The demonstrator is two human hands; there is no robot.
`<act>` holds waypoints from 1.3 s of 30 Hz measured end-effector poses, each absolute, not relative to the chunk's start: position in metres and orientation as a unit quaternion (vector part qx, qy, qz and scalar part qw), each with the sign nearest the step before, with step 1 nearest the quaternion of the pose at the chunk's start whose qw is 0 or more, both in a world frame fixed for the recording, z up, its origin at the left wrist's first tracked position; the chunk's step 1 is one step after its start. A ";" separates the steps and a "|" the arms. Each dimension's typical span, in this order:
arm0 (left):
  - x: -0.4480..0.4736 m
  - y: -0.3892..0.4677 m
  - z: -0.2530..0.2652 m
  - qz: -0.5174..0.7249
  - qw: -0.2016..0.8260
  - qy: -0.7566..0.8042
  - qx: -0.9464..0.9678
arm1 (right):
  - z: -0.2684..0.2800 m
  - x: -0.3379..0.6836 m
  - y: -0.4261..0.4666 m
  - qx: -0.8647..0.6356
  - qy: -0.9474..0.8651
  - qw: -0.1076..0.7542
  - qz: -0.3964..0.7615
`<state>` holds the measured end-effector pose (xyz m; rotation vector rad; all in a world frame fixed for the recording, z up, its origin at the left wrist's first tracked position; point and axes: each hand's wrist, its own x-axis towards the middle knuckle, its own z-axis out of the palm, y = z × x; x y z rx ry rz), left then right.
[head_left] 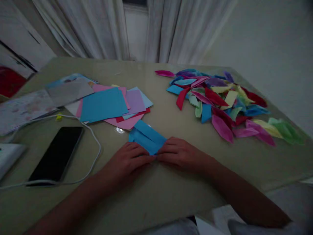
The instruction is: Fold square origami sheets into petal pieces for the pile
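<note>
A partly folded sheet of blue paper lies on the table in front of me, with crease lines and folded strips running across it. My left hand is closed on its near left edge, fingers bent and thumb toward the middle. On the near right edge, my right hand pinches the paper, so that both sets of fingertips almost meet at the nearest corner. The fingers cover part of that near edge.
Left of centre lies a stack of coloured paper sheets. A black phone and a white cable are at the left, near a white box-like object. Many folded paper pieces are heaped at the right.
</note>
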<state>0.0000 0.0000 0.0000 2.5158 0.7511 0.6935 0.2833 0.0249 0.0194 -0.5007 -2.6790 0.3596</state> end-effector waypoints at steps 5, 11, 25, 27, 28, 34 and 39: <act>-0.002 -0.002 -0.002 0.258 0.251 0.264 0.895 | 0.021 0.285 0.026 -0.173 -0.953 0.186 0.165; 0.000 -0.002 -0.002 0.263 0.241 0.257 0.898 | 0.023 0.286 0.026 -0.166 -0.953 0.167 0.188; 0.003 -0.012 0.014 0.158 0.068 0.256 0.951 | 0.026 0.286 0.023 -0.178 -0.953 0.148 0.193; 0.004 -0.012 0.016 0.158 0.060 0.254 0.952 | 0.028 0.284 0.022 -0.187 -0.953 0.149 0.187; 0.004 -0.012 0.017 0.158 0.057 0.254 0.953 | 0.029 0.283 0.021 -0.190 -0.953 0.146 0.183; 0.006 -0.014 0.019 0.153 0.048 0.261 0.952 | 0.033 0.282 0.020 -0.196 -0.957 0.124 0.176; 0.008 -0.018 0.016 0.169 0.054 0.275 0.945 | 0.032 0.281 0.020 -0.185 -0.964 0.127 0.142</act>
